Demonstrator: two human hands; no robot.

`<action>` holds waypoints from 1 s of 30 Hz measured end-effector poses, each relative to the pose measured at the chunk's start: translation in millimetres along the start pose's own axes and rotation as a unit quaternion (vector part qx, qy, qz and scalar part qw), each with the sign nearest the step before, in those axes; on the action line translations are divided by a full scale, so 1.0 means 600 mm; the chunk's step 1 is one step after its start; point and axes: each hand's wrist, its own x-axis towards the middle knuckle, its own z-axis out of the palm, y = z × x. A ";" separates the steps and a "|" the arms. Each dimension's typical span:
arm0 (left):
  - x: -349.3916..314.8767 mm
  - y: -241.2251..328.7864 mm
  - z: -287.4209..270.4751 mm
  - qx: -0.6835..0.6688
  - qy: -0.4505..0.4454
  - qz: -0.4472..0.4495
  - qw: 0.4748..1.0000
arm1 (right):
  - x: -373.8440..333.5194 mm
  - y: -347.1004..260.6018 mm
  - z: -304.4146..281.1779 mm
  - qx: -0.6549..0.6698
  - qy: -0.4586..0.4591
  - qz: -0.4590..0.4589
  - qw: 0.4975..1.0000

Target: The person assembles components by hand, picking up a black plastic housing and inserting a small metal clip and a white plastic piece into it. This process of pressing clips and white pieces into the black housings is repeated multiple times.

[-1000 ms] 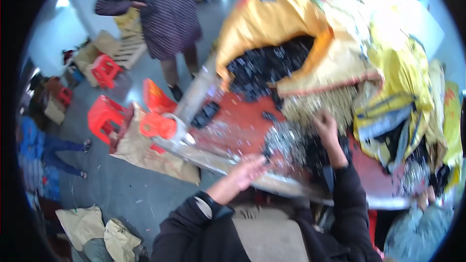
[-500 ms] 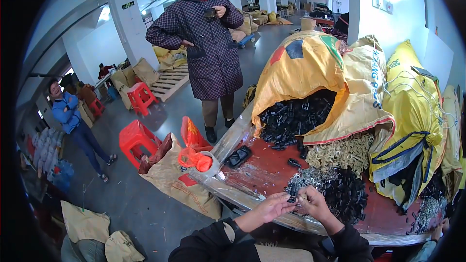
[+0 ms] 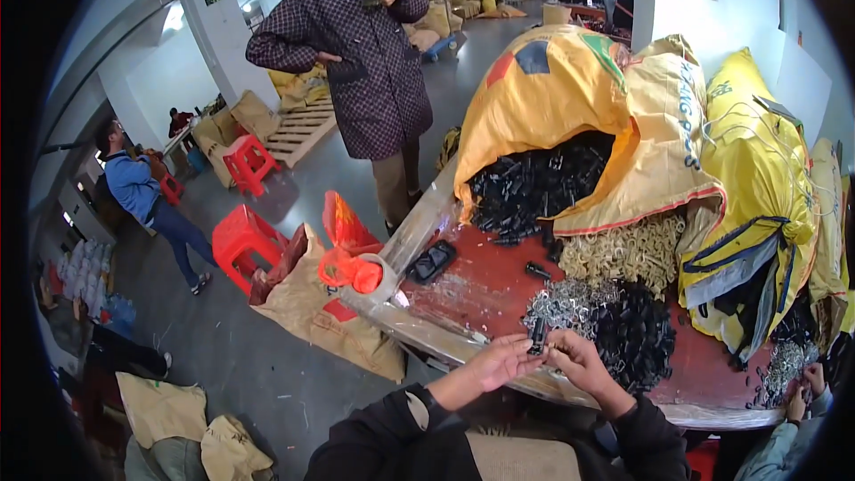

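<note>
A small black plastic part [image 3: 538, 335] stands upright in the fingers of my left hand [image 3: 499, 363], over the table's near edge. My right hand [image 3: 579, 360] is pinched close against the lower end of that part; whatever sits between its fingertips is too small to make out. Just beyond my hands lie a pile of shiny metal pieces [image 3: 554, 307], a heap of black plastic pieces [image 3: 634, 338] and a mound of beige ring-like pieces [image 3: 623, 258]. One loose black part [image 3: 537, 270] rests on the red tabletop [image 3: 481, 289].
An orange sack [image 3: 525, 89] spills black parts at the back; a yellow sack [image 3: 753, 187] stands to the right. Left are a black case [image 3: 431, 262], a tape roll [image 3: 378, 278] and red stools [image 3: 245, 245]. A standing person [image 3: 365, 62] faces the table; another person's hands [image 3: 806, 389] work at right.
The black part has come more upright, and my right fingers have closed in on its lower end. The view has shifted slightly. The person in blue at far left has turned and moved.
</note>
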 end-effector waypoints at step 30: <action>-0.003 -0.025 0.014 0.013 0.015 0.061 0.998 | 0.021 -0.032 0.000 0.174 0.091 0.096 0.976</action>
